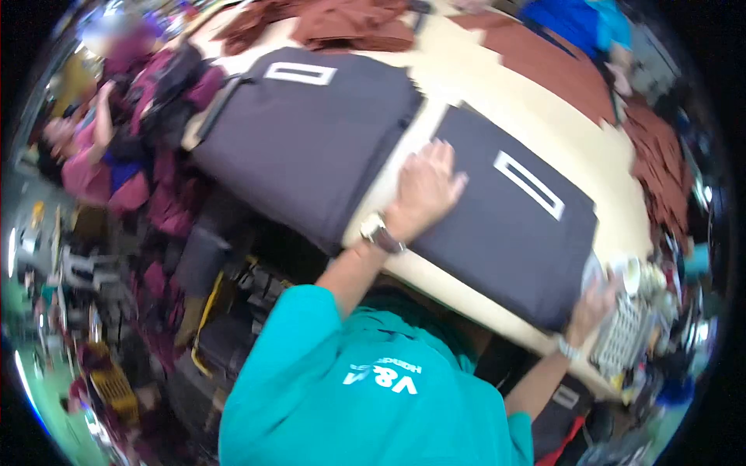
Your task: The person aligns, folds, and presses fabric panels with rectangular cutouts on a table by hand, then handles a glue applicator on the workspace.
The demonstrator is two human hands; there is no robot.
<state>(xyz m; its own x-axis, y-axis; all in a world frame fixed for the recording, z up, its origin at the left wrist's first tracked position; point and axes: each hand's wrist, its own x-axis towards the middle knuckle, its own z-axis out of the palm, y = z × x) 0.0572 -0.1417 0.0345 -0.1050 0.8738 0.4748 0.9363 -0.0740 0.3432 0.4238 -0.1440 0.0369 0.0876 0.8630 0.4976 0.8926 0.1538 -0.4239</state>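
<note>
A stack of dark grey fabric panels (505, 233) lies on the cream table (614, 167) in front of me, with a white rectangular outline (530, 185) on its top piece. My left hand (427, 186), a watch on its wrist, rests flat at the stack's left edge with fingers extended. Beside the stack's right corner is my right hand (592, 307), slightly blurred, its fingers apart near a pale, shiny item I cannot make out. Left of my left hand sits a second dark grey stack (311, 147), also bearing a white rectangle (301, 74).
Brown fabric pieces (353, 27) lie along the table's far side, and more brown cloth (660, 167) hangs at the right. A pale plastic basket (618, 334) stands by my right hand. People are at the left and far right, beside maroon cloth (167, 186) and blue clothing (567, 23).
</note>
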